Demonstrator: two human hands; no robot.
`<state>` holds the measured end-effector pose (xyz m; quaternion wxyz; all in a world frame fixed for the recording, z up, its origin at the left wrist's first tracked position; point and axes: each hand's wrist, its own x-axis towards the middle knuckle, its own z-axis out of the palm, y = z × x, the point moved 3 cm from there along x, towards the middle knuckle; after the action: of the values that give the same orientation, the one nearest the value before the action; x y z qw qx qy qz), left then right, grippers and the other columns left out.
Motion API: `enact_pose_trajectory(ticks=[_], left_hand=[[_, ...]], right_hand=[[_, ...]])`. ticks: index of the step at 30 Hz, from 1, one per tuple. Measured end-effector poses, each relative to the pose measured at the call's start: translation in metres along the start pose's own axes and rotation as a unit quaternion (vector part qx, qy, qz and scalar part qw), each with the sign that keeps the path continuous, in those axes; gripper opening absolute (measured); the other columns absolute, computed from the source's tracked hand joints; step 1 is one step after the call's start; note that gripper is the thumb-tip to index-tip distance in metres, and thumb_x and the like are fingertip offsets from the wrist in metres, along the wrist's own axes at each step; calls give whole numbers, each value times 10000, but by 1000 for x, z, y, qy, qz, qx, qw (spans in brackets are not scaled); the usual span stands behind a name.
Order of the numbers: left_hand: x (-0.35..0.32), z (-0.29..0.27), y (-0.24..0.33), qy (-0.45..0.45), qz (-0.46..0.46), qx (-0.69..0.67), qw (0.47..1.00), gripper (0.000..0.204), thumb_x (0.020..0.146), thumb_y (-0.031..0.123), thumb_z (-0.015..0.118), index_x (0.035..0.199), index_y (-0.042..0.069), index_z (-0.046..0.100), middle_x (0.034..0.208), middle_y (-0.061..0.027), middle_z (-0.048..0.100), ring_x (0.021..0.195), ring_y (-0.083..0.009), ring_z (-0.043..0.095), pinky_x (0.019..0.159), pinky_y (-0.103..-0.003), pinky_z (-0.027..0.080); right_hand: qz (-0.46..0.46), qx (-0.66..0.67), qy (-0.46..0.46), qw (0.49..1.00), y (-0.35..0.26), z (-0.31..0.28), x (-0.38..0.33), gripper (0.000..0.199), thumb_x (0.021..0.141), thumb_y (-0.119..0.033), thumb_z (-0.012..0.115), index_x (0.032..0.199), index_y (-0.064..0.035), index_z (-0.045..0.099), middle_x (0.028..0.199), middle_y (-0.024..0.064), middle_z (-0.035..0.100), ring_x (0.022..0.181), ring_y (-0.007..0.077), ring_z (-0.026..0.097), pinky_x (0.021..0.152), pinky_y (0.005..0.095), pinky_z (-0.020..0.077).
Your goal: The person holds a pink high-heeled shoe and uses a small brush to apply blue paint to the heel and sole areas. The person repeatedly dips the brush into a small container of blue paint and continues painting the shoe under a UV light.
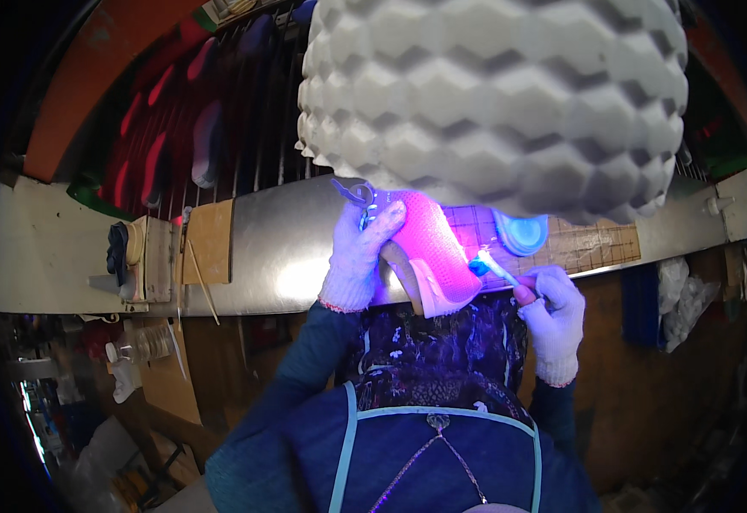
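Note:
A pinkish mesh shoe lies tilted at the near edge of the metal bench, lit by purple light. My left hand, in a white knit glove, grips it near its upper-left end, with the thumb over the top. My right hand, gloved too but with bare fingertips showing, pinches the handle of a small brush. The blue-tinged bristles are at the shoe's lower right side; whether they touch it I cannot tell. Just beyond the brush sits a round pale-blue dish on a grid-marked mat.
A large bumpy white cover hangs over the far side of the bench. Shoe soles lie on a red-lit rack of bars at the far left. A brown board, thin sticks and a wooden box stand left. Plastic bags hang right.

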<state>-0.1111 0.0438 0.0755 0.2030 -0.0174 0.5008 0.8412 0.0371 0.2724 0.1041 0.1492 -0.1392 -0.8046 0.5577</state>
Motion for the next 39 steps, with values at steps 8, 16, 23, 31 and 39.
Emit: enact_pose_trajectory(ticks=[8,16,23,31,39], left_hand=[[-9,7,1,6,30,-14,999,665,876,62,741,1440,-28,399,1215,-111,622,1074,-201,644,958,-334,533],[-12,9,-2,-16,57,25,998,488,843,108,778,1247,11,522,1096,-76,644,995,-173,650,911,-327,539],[-12,5,-6,-36,27,54,998,799,822,113,811,1470,-49,372,1261,-121,610,1115,-196,630,961,-337,536],[-14,13,-2,-31,38,35,998,609,812,144,802,1323,5,500,1160,-78,629,1061,-180,637,947,-328,529],[1,6,10,-25,58,94,994,515,844,198,778,1238,-59,570,1101,-102,681,989,-169,663,915,-312,529]], right_hand=[[-64,-76,16,995,2,17,11,189,776,-43,771,778,38,600,828,96,621,714,187,550,646,309,427],[-122,-64,53,989,6,30,33,165,744,-44,775,828,32,655,821,92,634,681,200,570,626,323,446],[-151,-55,78,984,-3,34,53,163,753,-37,784,811,37,652,825,94,635,649,186,564,602,317,442],[-157,-18,64,985,2,29,64,162,723,-36,790,822,14,672,884,101,652,720,202,587,649,322,461],[-115,-121,-20,986,19,14,42,174,717,-108,802,820,-33,684,971,106,675,907,288,595,799,384,463]])
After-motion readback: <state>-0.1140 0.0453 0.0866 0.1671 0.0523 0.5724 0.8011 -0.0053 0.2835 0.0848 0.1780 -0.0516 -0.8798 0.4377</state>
